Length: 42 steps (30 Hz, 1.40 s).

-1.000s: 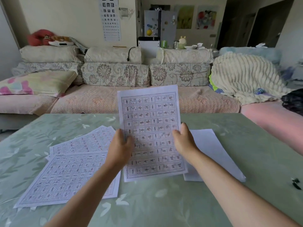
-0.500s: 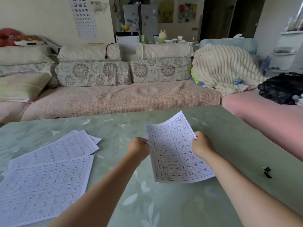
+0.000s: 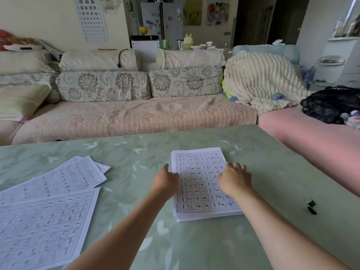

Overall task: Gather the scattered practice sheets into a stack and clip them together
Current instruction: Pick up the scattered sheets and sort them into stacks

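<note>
A small stack of practice sheets (image 3: 198, 184) with a printed character grid lies flat on the green table (image 3: 194, 246), in the middle. My left hand (image 3: 165, 179) rests at the stack's left edge. My right hand (image 3: 234, 178) lies on the stack's right side, fingers bent over the paper. To the left, one loose sheet (image 3: 42, 228) lies near the front edge, and a few overlapping sheets (image 3: 58, 180) lie behind it. Two black binder clips (image 3: 311, 206) sit on the table at the right.
A sofa (image 3: 136, 117) with floral cushions runs along the table's far edge. A pink seat (image 3: 311, 139) with a cream blanket (image 3: 263, 80) and a black bag (image 3: 331, 104) borders the right side.
The sheets I held up in both hands have come down flat onto the table as a stack. My view has swung to the right.
</note>
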Tool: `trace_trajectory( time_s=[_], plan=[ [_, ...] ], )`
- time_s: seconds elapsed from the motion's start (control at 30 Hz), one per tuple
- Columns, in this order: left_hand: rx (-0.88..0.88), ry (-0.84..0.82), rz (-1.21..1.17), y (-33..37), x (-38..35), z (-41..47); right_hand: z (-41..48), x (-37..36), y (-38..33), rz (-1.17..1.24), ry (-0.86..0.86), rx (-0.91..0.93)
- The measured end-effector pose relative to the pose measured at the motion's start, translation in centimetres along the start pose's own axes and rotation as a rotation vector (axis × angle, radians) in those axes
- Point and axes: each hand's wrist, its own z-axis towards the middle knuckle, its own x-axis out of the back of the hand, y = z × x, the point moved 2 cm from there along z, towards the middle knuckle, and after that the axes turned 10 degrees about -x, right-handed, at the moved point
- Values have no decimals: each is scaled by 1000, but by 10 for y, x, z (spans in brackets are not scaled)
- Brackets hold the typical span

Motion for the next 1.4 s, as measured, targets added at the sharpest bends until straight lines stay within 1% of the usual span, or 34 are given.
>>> trace_trajectory(
  time_s=[0.07,0.17,0.23,0.33,0.4,0.57,0.67,0.73,0.83,0.9,1.0,1.1,1.17,1.2,1.3,1.4],
  plan=[
    [-11,-11,-8,-3,8,0,-5,10,-11,-23,48,9],
    [-4,25,-10,-11,33,-3,-21,23,-40,60,39,111],
    [-25,58,26,-23,56,-9,-37,27,-69,174,-14,219],
    [-84,88,135,-54,98,-22,-71,20,-121,343,-149,367],
    [-102,79,190,-80,129,-34,-95,10,-159,392,-241,448],
    [-93,-5,307,-150,210,-65,-147,-19,-250,335,-413,622],
    [-97,-19,446,-187,249,-84,-168,-35,-298,254,-480,700],
    [-91,-56,547,-207,265,-96,-175,-48,-328,188,-487,735],
    [-44,-202,610,-232,279,-110,-178,-66,-366,67,-448,792],
    [-25,-267,605,-244,283,-116,-175,-76,-379,-11,-448,810],
    [-6,-274,619,-254,284,-118,-173,-88,-383,-81,-485,800],
    [40,-236,647,-261,289,-108,-180,-86,-378,-55,-372,807],
    [44,-220,658,-262,291,-104,-188,-79,-372,-54,-277,850],
    [39,-215,659,-263,291,-102,-190,-76,-370,-35,-266,864],
    [20,-238,662,-264,291,-101,-185,-63,-370,102,-370,845],
    [-11,-240,644,-260,293,-102,-166,-65,-388,77,-327,884]
  ],
)
